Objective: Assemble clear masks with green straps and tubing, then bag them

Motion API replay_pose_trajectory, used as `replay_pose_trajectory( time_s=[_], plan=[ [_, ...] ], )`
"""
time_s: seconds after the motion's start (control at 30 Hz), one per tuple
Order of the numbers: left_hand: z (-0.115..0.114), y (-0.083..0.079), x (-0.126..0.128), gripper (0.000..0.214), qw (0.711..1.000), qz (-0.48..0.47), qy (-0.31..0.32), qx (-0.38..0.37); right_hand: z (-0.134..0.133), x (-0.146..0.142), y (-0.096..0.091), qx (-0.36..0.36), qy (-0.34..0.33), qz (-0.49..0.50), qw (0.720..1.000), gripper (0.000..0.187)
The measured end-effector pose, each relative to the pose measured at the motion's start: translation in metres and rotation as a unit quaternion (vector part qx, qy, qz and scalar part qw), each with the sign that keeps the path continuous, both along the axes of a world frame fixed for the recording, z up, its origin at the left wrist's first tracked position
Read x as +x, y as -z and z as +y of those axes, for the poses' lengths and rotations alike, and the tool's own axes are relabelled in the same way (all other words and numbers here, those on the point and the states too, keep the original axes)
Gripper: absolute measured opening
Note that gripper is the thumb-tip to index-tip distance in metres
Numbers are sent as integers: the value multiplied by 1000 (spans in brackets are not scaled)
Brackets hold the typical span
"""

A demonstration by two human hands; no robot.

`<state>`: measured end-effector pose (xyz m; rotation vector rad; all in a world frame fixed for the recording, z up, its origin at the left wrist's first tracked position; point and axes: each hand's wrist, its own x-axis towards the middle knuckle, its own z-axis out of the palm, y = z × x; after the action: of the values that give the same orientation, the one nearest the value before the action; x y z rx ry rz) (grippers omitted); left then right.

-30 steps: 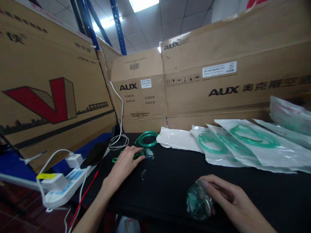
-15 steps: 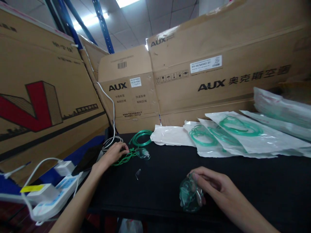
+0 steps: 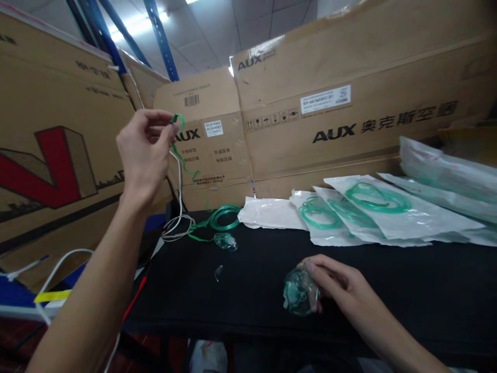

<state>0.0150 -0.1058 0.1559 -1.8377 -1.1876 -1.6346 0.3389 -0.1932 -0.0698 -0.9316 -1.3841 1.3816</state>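
My left hand is raised high in front of the cardboard boxes, its fingers pinched on the end of a thin green strap that dangles down toward the table. My right hand rests on the black table near its front edge, closed on a clear green-tinted mask. A coil of green tubing lies at the table's back left. A small clear plastic piece sits just in front of the coil, and a tiny clear part lies nearer to me.
Several white pouches with green tubing are fanned across the table's back right. Tall cardboard boxes wall in the back and left. A white cable hangs at the back left, and a yellow-tagged power strip is low on the left.
My left hand has left the table by the tubing coil and risen high, lifting the green strap with it. My right hand has stayed on the mask.
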Motion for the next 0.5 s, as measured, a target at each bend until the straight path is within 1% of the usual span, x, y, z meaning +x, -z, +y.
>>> replay_pose_trajectory(
  time_s=[0.03, 0.07, 0.1, 0.13, 0.17, 0.23, 0.3, 0.33, 0.37, 0.43, 0.5],
  plan=[
    [-2, -4, 10, 29, 1000, 9, 17, 18, 0, 0, 0, -1, 5, 9, 1000, 45],
    [-5, -4, 21, 27, 999, 22, 35, 25, 1, 0, 1, 0, 10, 20, 1000, 44],
    [-8, 0, 33, 26, 998, 34, 55, 22, 2, -1, 2, 1, 17, 31, 999, 43],
    [-11, 7, 45, 25, 996, 46, 74, 7, 2, -1, 2, 1, 25, 42, 999, 43],
    [-14, 17, 58, 21, 994, 55, 90, -6, 3, -1, 3, 0, 35, 53, 998, 43],
    [-20, 47, 83, 17, 984, 114, 111, -75, 3, -1, 4, -3, 61, 69, 996, 43],
    [-23, 84, 103, 19, 953, 215, 150, -152, 3, -1, 4, -6, 92, 81, 992, 42],
    [-23, 103, 111, 20, 935, 248, 176, -185, 3, -1, 3, -8, 108, 85, 990, 41],
    [-23, 121, 118, 21, 920, 259, 198, -219, 2, -1, 3, -10, 123, 89, 988, 41],
    [-19, 150, 125, 19, 902, 249, 237, -260, 2, -2, 2, -15, 146, 94, 985, 40],
    [-14, 169, 128, 18, 887, 222, 267, -306, 1, -2, 2, -18, 155, 95, 983, 39]
  ],
)
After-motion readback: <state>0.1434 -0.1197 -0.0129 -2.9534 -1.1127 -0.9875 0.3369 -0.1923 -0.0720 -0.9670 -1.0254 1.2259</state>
